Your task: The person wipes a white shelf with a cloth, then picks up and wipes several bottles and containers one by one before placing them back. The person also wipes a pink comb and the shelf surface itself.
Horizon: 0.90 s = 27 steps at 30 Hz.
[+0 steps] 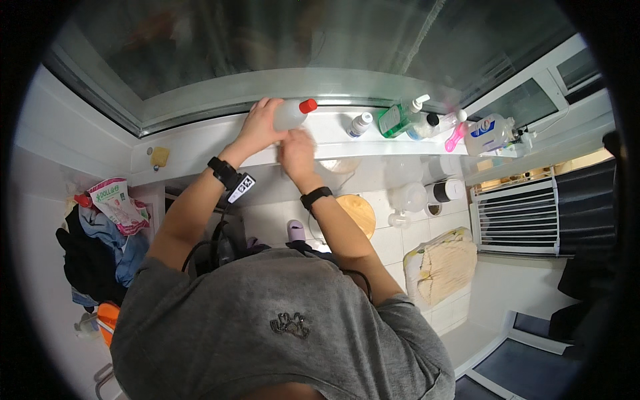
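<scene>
My left hand point(257, 127) grips a translucent white plastic bottle with a red cap point(291, 115) above the white windowsill point(195, 142). The bottle is tilted, its cap towards the upper right. Just below it, my right hand point(298, 152) is blurred, its fingers close to the bottle's underside; whether it holds something cannot be told. To the right on the sill stand a small white bottle with a label point(359, 125) and a green pump bottle point(395, 120). A yellow sponge point(160, 156) lies at the sill's left end.
Farther right on the sill are a black-capped bottle point(426, 126), a pink brush-like item point(455, 137) and a large clear bottle point(485, 134). Clothes point(95, 250) are piled at the left. A round wooden stool point(357, 215), plastic containers point(409, 197) and a folded mat point(442, 265) are on the floor.
</scene>
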{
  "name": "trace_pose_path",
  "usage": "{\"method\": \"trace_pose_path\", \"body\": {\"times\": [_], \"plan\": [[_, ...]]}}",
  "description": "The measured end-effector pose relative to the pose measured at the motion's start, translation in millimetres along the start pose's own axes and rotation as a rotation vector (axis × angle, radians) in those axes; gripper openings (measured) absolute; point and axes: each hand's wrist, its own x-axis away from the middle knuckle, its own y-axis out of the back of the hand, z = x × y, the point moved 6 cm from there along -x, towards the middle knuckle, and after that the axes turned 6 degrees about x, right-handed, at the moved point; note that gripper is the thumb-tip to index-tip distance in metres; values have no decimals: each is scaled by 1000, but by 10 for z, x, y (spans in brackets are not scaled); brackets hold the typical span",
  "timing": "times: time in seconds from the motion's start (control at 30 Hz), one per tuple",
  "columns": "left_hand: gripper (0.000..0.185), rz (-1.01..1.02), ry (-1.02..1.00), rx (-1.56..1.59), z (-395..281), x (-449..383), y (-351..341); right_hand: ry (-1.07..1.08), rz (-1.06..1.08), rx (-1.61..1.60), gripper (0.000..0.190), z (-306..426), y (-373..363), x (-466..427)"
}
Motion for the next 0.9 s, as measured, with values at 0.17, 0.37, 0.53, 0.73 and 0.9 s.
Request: {"method": "trace_pose_path", "body": {"times": [0.17,0.37,0.53,0.73,0.9], "plan": [[64,119,4,-186,142,-125,-184,240,139,-458,31,274,299,391],[62,182,-22,-371,62,-114,-502,-156,379,-641,39,-293,712,1006],[75,197,-60,-380,-20,-63,-525,-499,208,-923,33,-816,1020,974],[77,148,-145,-344,-128,118,-449,-696,-27,-1513,32,-859,1074,765],[74,152,-104,-349,-120,268,-447,-714,-45,-1555,22,-906,1101,677]]}}
